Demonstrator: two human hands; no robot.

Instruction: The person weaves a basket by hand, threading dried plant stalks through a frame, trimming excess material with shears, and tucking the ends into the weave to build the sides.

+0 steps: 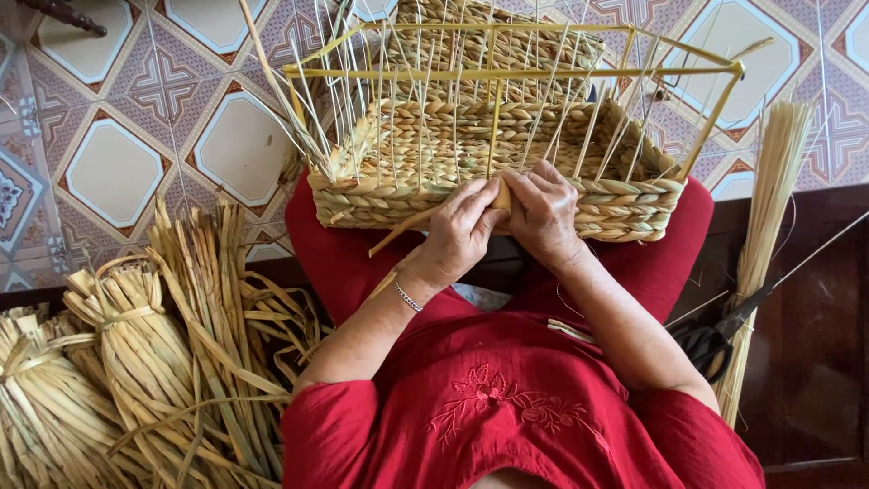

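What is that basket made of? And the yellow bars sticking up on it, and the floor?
The basket looks like dried plant fibre, twisted into pale, matte braided rows. The yellow bars seem to be a thin rigid frame, perhaps painted metal: straight, smooth and evenly coloured, though this can't be confirmed. The floor looks like glazed patterned tile, smooth with visible joints.

You see a tiled floor [136, 136] under you. The tiles are white in the middle, with red and blue patterns around them. Soft daylight falls on them. Near you is dark brown wood [815, 344], like a bench or a step. At the top left corner a dark wooden furniture leg [63, 14] pokes in. You see no walls or windows.
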